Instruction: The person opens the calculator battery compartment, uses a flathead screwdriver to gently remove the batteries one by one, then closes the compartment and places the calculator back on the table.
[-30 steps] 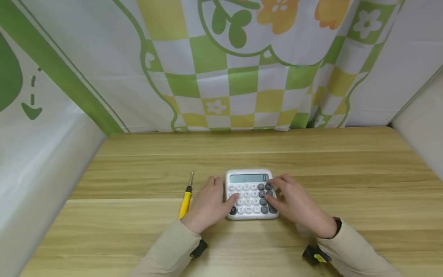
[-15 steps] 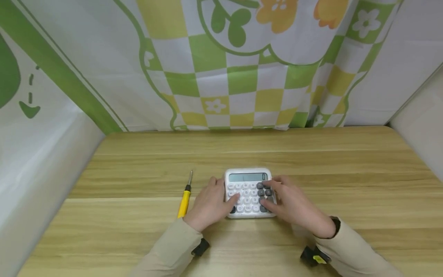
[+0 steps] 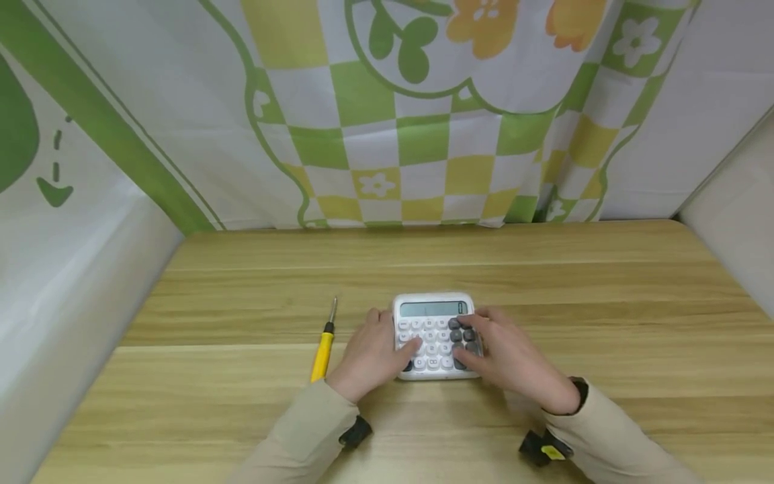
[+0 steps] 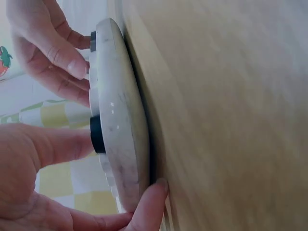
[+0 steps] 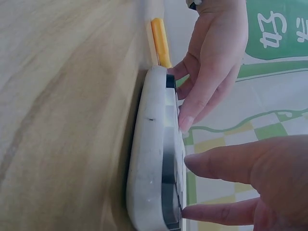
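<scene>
A white calculator lies on the wooden table, its display at the far end reading 0. My left hand holds its left side: the thumb is over the white keys and the fingers come down along the edge. In the left wrist view, one fingertip of that hand reaches the tabletop by the casing. At the right side my right hand rests its thumb and index fingertip on the dark grey keys. Seen from the right wrist, those two fingers are spread apart and nearly straight.
A screwdriver with a yellow handle lies left of my left hand, shaft pointing away. Behind the wooden table hangs a green, yellow and white checked cloth. A white wall panel borders the left side.
My right thumb and index finger have shifted slightly left over the dark keys. The left hand keeps its hold, and the calculator's display still reads 0.
</scene>
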The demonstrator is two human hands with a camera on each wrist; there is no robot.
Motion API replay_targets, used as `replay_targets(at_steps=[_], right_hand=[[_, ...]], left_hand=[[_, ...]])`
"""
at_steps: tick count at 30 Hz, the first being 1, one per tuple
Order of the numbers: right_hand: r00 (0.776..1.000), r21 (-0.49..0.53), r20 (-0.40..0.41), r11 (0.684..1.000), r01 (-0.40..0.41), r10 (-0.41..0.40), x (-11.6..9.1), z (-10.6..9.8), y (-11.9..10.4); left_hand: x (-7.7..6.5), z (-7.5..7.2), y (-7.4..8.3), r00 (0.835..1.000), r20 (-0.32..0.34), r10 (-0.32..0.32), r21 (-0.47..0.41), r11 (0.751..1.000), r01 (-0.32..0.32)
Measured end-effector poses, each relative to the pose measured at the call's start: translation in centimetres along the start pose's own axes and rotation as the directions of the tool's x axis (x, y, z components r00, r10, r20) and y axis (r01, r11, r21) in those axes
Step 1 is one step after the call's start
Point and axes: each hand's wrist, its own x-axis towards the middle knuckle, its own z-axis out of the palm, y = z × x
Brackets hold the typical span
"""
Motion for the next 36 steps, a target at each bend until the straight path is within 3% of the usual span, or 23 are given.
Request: replay_targets(at_steps=[5,15,21,29,36], right_hand=[[1.0,-0.015,0.002,1.0,-0.015,0.015,0.16,-0.22,-0.35],[1.0,0.001,-0.011,1.0,-0.011,0.011,0.14,-0.18,-0.29],[0.998,0.056,0.022,0.996,-0.067,0.065,0.14,-0.15,-0.36],[0.996,0.054,0.03,0.995,-0.082,0.08,0.31,-0.02,-0.7],[0.995,0.074,0.033,0.993,-0.097,0.095,0.37,0.24,-0.63]], left_hand=[[-0.03,0.03,0.22,1.0,-0.027,0.005,-0.034,0.999,-0.006],[-0.16,0.15,0.48,1.0,-0.012,-0.027,-0.193,0.981,0.024],[-0.29,0.04,0.67,0.999,-0.025,-0.029,-0.263,0.965,0.022],[-0.31,0.01,0.8,0.994,-0.107,-0.017,-0.303,0.953,-0.016],[-0.02,0.08,0.87,0.982,-0.189,-0.018,-0.414,0.908,-0.063]])
